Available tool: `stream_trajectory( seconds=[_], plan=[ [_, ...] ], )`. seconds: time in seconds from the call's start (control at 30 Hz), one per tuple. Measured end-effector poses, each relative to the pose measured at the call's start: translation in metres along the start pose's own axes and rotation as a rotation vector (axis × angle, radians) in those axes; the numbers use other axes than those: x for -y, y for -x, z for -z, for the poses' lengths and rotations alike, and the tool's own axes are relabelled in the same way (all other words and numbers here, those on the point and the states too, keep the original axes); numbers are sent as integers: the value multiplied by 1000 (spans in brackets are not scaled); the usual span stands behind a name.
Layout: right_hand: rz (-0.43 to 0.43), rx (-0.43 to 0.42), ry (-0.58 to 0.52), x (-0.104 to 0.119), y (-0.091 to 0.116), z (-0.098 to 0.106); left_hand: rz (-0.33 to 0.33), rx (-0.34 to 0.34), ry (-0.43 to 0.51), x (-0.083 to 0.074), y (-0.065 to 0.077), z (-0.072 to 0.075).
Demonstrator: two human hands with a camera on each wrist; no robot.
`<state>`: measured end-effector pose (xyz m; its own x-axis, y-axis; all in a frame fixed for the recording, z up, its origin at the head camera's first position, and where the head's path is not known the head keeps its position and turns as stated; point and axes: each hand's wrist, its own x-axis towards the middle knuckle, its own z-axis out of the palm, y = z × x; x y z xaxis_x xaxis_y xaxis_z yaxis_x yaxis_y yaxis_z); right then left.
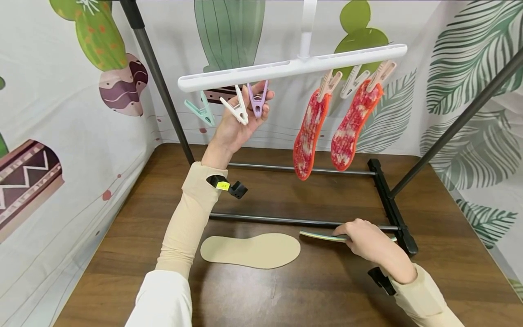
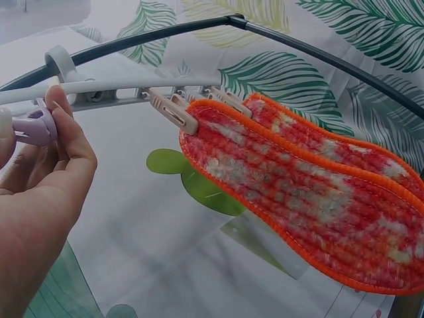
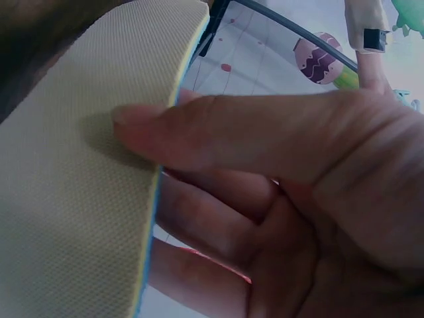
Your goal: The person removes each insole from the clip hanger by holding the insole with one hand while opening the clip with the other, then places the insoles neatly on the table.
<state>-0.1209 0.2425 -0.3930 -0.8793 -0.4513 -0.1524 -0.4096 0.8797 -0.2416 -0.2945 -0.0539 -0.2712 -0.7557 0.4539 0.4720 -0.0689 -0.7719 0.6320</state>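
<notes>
In the head view my left hand [image 1: 237,131] is raised under the left half of a white clip hanger [image 1: 286,67]. Its thumb and fingers pinch a purple clothespin [image 1: 258,103], seen in the left wrist view too. My right hand [image 1: 369,243], low at the right, holds a beige insole [image 1: 320,236] by its edge; the right wrist view shows the thumb on its woven face and fingers behind. Another beige insole [image 1: 251,250] lies flat on the table. Two red, orange-edged insoles [image 1: 311,136] hang from beige clothespins [image 1: 328,85] on the hanger's right half.
A white clothespin [image 1: 237,108] and a mint one [image 1: 201,110] hang left of the purple one. Another white clothespin [image 1: 353,82] hangs between the red insoles. The black rack's base bars [image 1: 278,220] cross the brown table [image 1: 286,295]; a printed curtain [image 1: 171,54] stands behind.
</notes>
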Motion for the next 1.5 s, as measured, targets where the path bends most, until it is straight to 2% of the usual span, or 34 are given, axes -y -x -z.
stream_trajectory(
  seconds=[0.23, 0.33, 0.5, 0.73, 1.0, 1.23, 1.5],
  plan=[
    [-14, 195, -79, 0, 1, -5, -4, -3, -3, 0, 0, 1],
    [-28, 236, -69, 0, -1, -7, -7, -1, -6, 0, 1, 2],
    [-67, 219, -54, 2, -2, -14, -5, 7, -4, 0, 0, 2],
    [-5, 90, 21, 5, -2, -27, -11, 8, -9, 0, 0, 3],
    [19, 2, 129, 13, -1, -38, -9, 5, -6, -1, -2, 4],
    [-46, 41, 155, 19, -3, -35, -11, 10, -2, 0, -2, 4],
    [-73, 63, 93, 17, -7, -30, -14, 10, -11, 1, 0, 5]
  ],
)
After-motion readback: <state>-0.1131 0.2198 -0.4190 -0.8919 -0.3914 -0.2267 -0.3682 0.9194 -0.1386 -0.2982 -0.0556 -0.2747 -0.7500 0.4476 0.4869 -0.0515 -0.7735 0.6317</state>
